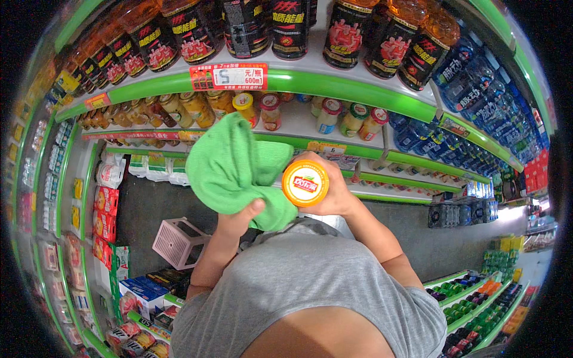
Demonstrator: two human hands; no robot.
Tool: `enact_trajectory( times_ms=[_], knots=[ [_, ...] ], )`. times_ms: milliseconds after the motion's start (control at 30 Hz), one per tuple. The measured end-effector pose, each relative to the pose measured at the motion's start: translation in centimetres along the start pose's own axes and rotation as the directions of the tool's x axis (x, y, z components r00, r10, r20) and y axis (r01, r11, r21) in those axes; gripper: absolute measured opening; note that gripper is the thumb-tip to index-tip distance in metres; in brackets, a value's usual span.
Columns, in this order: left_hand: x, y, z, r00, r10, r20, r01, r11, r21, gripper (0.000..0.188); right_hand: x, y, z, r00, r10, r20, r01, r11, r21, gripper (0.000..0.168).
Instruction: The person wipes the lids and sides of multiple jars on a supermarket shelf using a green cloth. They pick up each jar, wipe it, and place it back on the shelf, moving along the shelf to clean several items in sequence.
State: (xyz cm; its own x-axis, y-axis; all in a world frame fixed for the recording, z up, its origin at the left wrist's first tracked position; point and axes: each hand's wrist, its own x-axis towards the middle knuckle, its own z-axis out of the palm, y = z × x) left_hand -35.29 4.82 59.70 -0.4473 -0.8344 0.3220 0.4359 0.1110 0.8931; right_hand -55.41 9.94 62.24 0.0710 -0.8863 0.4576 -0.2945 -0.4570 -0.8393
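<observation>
A green cloth is bunched in my left hand, with the thumb pressed on its lower edge. Most of those fingers are hidden under the fabric. My right hand grips a jar with an orange lid, held so that its printed top faces up at me. The cloth's right side meets the jar near the lid; the body of the jar is hidden below it. Ahead, on the middle shelf, glass jars of preserved fruit stand in a row, with a gap among them behind my hands.
Above runs a green-edged shelf of dark-labelled drink bottles. Blue bottles fill the right side. A pink plastic stool stands on the grey floor at my left. More stocked shelves are behind me.
</observation>
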Motion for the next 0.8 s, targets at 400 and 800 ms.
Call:
enact_trajectory(
  times_ms=[400, 800],
  knots=[
    [1.3, 2.7, 4.0, 0.985, -0.118, 0.129, 0.065, 0.932, 0.357, 0.058, -0.4, -0.4, 1.4, 0.965, -0.264, -0.001, 0.238, 0.873, -0.425, 0.051],
    [0.9, -1.9, 1.3, 0.969, -0.161, -0.188, 0.114, 0.965, -0.236, 0.034, -0.9, -0.1, 1.2, 0.945, 0.296, -0.142, -0.236, 0.913, 0.334, 0.052]
  ],
)
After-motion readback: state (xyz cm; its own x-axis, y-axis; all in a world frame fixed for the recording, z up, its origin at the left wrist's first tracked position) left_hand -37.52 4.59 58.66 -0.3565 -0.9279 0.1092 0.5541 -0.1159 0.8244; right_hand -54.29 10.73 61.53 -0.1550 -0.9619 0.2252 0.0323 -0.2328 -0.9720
